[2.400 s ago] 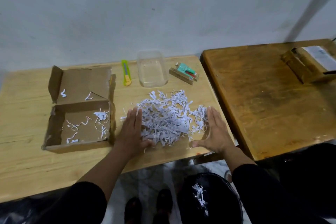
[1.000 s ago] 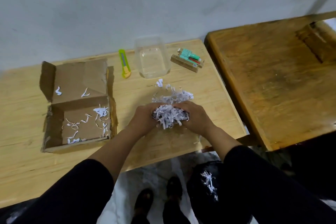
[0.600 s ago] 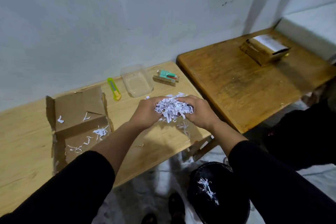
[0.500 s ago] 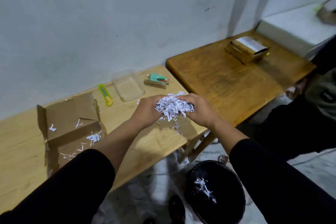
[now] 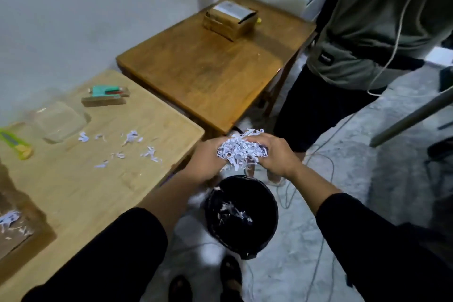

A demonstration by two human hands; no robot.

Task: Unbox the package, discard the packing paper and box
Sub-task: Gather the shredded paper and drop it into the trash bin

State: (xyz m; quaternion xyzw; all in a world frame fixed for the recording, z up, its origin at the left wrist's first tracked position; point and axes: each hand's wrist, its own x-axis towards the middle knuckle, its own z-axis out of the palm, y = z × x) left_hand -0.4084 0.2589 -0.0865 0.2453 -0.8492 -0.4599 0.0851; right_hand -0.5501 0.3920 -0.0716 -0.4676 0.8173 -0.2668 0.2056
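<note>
A bundle of white shredded packing paper (image 5: 239, 149) is cupped between my left hand (image 5: 208, 157) and my right hand (image 5: 275, 155), held in the air past the table's right corner and just above a black bin (image 5: 241, 216) on the floor. The bin holds a few shreds. Loose shreds (image 5: 132, 146) lie scattered on the light wooden table (image 5: 81, 179). The opened cardboard box (image 5: 17, 230) shows only partly at the left edge, with some shreds inside.
A clear plastic container (image 5: 58, 121), a green-and-yellow utility knife (image 5: 16, 142) and a teal item on a wooden block (image 5: 106, 95) sit on the light table. A darker table (image 5: 208, 76) carries another taped box (image 5: 230, 19). A person (image 5: 367, 39) stands right; cables cross the floor.
Both hands gathered the shredded pile on the table, lifted it, and carried it right, off the table edge to above the black bin. A few shreds stayed behind on the table.
</note>
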